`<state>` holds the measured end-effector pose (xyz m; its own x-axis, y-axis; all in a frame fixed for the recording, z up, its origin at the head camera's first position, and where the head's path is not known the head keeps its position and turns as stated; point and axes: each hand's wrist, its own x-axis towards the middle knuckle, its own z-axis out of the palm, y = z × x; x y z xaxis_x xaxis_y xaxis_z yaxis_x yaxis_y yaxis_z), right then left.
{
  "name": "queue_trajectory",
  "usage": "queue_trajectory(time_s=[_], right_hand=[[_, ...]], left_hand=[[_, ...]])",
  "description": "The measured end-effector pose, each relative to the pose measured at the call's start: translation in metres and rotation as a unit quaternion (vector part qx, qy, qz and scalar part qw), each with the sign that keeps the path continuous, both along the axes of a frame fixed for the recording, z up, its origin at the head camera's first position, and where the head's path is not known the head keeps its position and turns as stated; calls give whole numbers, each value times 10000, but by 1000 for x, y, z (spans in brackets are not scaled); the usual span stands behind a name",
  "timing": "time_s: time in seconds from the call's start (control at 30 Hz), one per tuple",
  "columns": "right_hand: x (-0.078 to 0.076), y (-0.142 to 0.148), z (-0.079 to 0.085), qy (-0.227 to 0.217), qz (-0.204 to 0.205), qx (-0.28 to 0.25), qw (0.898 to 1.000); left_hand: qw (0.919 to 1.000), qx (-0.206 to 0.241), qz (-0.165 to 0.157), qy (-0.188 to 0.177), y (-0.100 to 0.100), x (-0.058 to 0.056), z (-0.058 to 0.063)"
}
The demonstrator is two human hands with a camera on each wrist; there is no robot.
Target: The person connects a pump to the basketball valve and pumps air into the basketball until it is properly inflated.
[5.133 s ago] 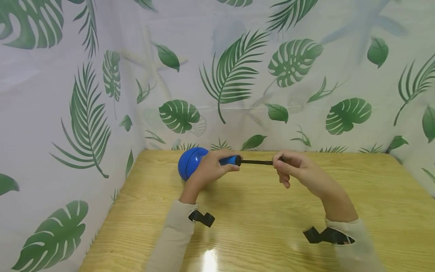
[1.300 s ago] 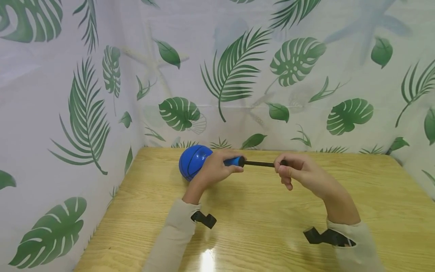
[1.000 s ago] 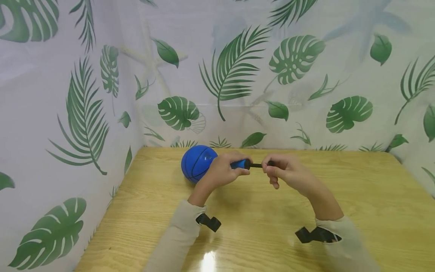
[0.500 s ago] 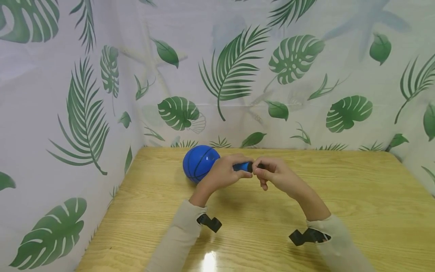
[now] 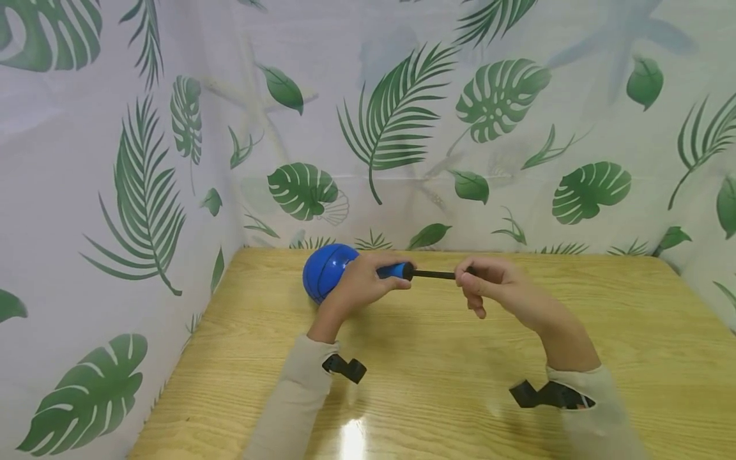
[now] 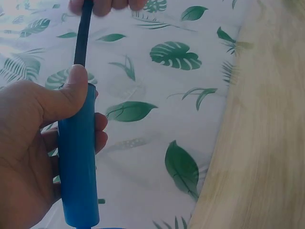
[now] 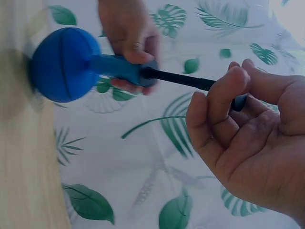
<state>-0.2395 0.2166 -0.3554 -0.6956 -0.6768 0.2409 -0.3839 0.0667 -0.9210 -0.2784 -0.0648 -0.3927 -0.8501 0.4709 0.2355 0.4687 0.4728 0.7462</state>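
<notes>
One blue hand pump (image 5: 394,271) is held up off the table (image 5: 431,383) near its far edge, running left to right, with a good bit of black rod (image 5: 435,275) sticking out the right end. The left hand (image 5: 362,282) is wrapped round the blue barrel (image 6: 78,167), thumb up near the rod, and the right hand (image 5: 497,289) has its fingers curled round the dark handle (image 7: 239,102) at the rod's right tip. Pump's left end meets a blue ball (image 5: 324,271) sitting on the table, can't really tell how they join, and behind it all hangs a white leaf-print cloth (image 5: 322,144).
</notes>
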Motion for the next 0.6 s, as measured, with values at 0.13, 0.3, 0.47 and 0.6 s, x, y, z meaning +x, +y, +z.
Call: queue_trajectory(time_s=[0.13,0.3,0.47,0.6], right_hand=[[3,8,8,63,128,-236,9996],[2,7,7,36,19,-273,9996],[-2,-2,-1,102,25,-248,9996],[-9,-8,-13,-101,96,-218,9997]], left_hand=[[9998,182,-104,-67,-4,-2,2],[9994,121,-326,43,0,-1,2],[9994,-35,-309,158,6,2,3],[9989,-263,-243,316,11,4,2]])
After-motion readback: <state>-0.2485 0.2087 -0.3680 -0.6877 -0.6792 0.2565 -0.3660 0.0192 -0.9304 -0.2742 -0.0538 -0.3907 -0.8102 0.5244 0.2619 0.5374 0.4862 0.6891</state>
